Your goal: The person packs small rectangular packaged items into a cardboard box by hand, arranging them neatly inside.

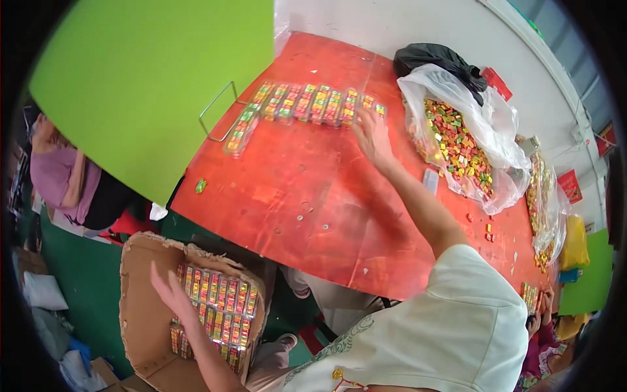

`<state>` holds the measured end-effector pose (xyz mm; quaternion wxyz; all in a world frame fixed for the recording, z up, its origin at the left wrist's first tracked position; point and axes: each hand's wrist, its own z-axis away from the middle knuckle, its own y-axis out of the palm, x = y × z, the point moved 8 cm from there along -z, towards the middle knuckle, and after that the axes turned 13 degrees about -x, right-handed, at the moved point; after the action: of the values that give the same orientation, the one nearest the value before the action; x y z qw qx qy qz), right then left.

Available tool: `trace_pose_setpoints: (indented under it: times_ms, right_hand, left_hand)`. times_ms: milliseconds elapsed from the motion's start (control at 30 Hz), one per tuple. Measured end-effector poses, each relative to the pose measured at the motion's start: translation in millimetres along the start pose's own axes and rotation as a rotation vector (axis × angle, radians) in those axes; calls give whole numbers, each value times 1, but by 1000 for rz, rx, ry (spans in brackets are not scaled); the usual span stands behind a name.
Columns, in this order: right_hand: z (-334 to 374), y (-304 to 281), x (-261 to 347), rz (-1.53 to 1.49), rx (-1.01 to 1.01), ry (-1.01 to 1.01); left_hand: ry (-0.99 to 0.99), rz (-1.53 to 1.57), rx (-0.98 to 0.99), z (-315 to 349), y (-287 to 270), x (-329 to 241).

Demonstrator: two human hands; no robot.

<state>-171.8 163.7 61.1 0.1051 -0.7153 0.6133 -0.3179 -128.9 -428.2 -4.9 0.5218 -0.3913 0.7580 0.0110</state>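
Observation:
My right hand (374,139) reaches across the red table to the right end of a row of clear plastic packs (304,103) filled with small colourful wrapped cubes. Its fingers are stretched out over the last pack, slightly blurred; a firm grip does not show. One similar pack (242,129) lies at an angle at the row's left end. My left hand (172,294) hovers over a cardboard box (145,307) at the lower left, fingers spread and nothing in them. Inside the box, more filled packs (222,291) lie in rows.
A clear bag of loose wrapped cubes (457,144) lies open at the table's right, before a black bag (437,59). A green panel (157,85) with a wire handle (208,117) borders the left. Another person sits far left (62,173); another person's hands (547,304) hold packs at right.

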Motion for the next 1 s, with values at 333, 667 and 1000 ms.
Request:
trace_pose_setpoints:
  times_ms: [333,667,1000]
  right_hand:
    - [-26,62,-192,139,199,586]
    - [24,31,-121,118,241,442]
    - [102,-16,50,-164,447,77]
  left_hand:
    - [-86,163,577,189,136,-193]
    - [-376,435,253,208,106,-175]
    - [-807,648,243,268,101,-169]
